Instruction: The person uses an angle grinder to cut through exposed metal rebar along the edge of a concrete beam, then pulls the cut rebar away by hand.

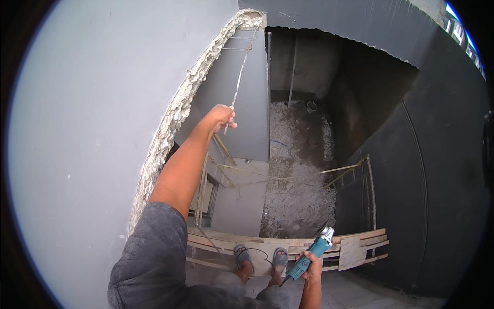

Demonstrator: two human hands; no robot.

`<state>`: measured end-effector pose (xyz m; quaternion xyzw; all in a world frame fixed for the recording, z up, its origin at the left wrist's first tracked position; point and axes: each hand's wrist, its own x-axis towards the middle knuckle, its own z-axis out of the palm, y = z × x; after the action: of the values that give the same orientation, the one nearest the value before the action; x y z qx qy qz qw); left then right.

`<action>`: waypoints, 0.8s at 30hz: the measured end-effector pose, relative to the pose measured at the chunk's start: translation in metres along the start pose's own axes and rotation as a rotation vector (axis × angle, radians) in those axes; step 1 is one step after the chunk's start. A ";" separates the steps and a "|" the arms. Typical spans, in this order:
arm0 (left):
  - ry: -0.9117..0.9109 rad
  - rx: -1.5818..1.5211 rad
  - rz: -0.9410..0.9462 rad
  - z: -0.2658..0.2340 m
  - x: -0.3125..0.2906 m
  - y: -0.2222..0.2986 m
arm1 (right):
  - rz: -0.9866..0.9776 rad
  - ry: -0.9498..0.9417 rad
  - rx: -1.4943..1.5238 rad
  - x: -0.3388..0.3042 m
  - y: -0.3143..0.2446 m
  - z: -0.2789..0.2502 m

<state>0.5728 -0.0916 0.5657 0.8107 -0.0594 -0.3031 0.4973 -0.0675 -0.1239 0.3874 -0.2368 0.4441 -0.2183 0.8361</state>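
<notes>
My left hand [222, 118] reaches forward with its fingers closed around the lower part of a thin steel rebar rod [240, 82]. The rod hangs from near the top of the broken wall edge [182, 98], where short cross wires [235, 43] still stick out. At the lower right, my right hand [312, 267] grips a teal angle grinder [310, 257] by its body. The grinder's silver head points up and away from me, over the planks. Its disc cannot be made out clearly.
I stand in sandals on wooden scaffold planks [226, 241] held by a metal frame [371, 190]. Far below, rubble [298, 201] covers the ground, with a bucket [311, 106] farther off. A dark wall [442, 170] rises at right, a pale wall [87, 129] at left.
</notes>
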 end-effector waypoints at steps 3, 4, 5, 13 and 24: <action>0.152 0.366 0.032 -0.043 -0.010 -0.022 | 0.024 0.043 -0.050 0.006 0.007 -0.001; 0.203 0.614 0.107 -0.041 -0.007 -0.029 | 0.001 0.051 -0.037 0.010 0.009 0.000; 0.255 0.867 0.185 -0.036 -0.001 -0.032 | -0.046 0.003 -0.027 0.009 0.012 0.000; 0.129 0.341 0.010 -0.010 0.005 -0.022 | 0.001 0.020 -0.036 0.011 0.007 0.013; -0.268 -0.446 0.208 -0.028 -0.098 0.123 | -0.025 0.007 -0.076 0.010 0.009 0.021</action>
<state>0.5338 -0.0924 0.7211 0.6236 -0.1394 -0.3605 0.6795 -0.0432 -0.1184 0.3861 -0.2731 0.4520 -0.2123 0.8222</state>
